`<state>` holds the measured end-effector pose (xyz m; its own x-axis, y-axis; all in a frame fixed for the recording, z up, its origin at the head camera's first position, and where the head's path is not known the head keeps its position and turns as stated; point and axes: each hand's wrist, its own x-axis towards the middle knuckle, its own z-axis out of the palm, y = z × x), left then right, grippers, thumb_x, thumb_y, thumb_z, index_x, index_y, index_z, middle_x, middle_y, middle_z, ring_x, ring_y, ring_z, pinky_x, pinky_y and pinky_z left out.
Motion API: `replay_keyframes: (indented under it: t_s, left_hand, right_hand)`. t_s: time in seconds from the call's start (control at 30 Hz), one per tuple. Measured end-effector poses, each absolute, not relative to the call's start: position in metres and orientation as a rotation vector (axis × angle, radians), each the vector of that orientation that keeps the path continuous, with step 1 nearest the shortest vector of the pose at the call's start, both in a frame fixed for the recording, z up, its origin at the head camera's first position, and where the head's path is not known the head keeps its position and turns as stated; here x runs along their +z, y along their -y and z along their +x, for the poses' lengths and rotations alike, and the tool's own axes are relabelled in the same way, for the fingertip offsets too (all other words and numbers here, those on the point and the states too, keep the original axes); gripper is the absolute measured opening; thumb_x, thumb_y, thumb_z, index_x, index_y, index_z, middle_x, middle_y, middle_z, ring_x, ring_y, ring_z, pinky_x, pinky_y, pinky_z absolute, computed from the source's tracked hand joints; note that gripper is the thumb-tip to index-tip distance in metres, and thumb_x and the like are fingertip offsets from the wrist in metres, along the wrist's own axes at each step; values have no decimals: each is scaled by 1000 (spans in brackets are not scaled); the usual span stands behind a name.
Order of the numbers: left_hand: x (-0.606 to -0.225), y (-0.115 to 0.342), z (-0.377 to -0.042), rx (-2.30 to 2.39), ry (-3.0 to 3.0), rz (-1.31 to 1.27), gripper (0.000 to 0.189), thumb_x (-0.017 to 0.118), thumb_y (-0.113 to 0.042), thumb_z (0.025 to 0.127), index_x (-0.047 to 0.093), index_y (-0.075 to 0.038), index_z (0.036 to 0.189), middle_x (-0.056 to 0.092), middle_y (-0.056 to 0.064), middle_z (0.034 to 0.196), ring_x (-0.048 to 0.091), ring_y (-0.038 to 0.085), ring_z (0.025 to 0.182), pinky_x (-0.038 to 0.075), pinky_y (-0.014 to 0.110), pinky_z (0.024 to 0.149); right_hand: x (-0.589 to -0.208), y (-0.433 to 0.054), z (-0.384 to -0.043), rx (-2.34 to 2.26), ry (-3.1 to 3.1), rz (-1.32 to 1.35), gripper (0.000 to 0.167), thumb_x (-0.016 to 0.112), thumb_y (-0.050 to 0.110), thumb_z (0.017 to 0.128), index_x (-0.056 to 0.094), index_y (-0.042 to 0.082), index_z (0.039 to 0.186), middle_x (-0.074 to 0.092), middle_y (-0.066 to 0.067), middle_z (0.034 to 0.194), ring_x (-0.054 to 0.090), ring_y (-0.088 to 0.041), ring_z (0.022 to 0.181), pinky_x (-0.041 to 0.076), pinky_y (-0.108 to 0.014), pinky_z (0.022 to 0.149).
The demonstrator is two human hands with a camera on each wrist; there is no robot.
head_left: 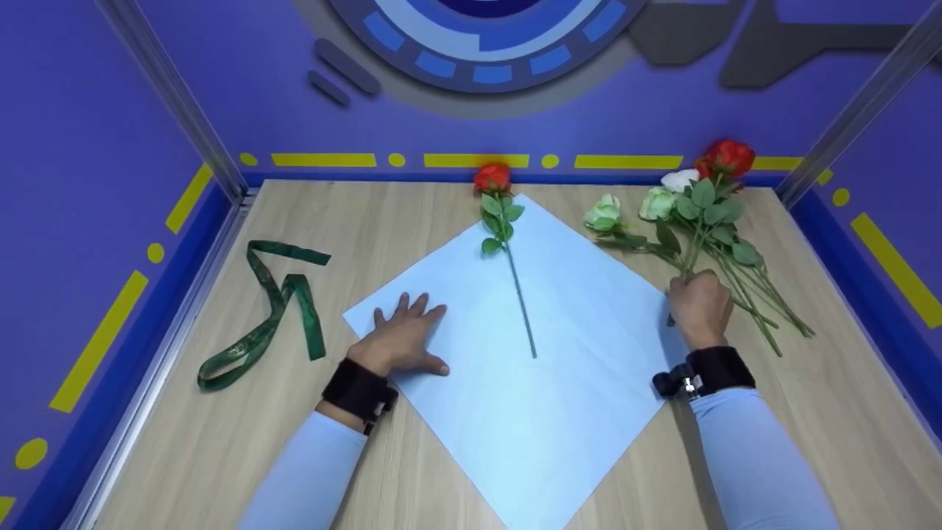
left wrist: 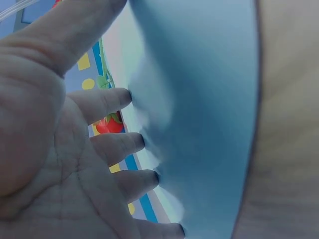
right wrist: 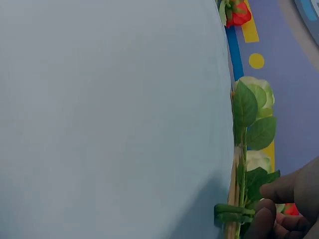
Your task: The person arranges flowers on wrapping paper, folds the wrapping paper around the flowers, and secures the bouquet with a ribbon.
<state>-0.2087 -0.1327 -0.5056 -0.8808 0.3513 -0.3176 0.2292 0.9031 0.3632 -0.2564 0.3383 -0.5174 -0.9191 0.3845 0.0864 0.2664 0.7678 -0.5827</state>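
Observation:
A pale blue-white sheet of wrapping paper point(head_left: 574, 383) lies cornerwise on the table. My left hand point(head_left: 401, 338) rests on its left corner with fingers spread; in the left wrist view the fingertips point(left wrist: 137, 142) touch the paper. One red rose point(head_left: 491, 179) lies on the sheet, its bloom past the upper edge and its stem pointing toward me. Beyond the right corner, my right hand point(head_left: 700, 309) has its fingers curled round green stems point(right wrist: 234, 213), whose cut ends stick out beside the thumb. Which blooms those stems belong to is hard to tell.
Around the right hand are a red rose point(head_left: 728, 157), a white bloom point(head_left: 679, 179), pale green roses point(head_left: 603, 212) and several loose stems point(head_left: 773, 294). A dark green ribbon point(head_left: 276, 309) lies in loops at the left. Blue panels point(head_left: 412, 125) wall the table's back and sides.

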Motion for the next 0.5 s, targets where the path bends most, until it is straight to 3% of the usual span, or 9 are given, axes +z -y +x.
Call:
replay_keyframes:
  t_s: [0.17,0.5]
  left_hand:
    - [-506,133,-209,451,-2684,440,107,89,-52,80,34,-17,165,18,20,174,6,50,160,10,82,117]
    - [-507,133,-214,437,-2782,410,97,86,-55,82,44,-16,160,35,19,168,27,47,156,24,78,116]
  right_hand:
    - [-521,-350,-257,903,2820,-532,43,58,27,102,61,7,65,62,-7,57,62,-34,66,44,-37,61]
    - [-521,-361,-256,951,2871,-583,42,61,25,102,68,4,67,61,-2,49,63,-28,57,46,-36,63]
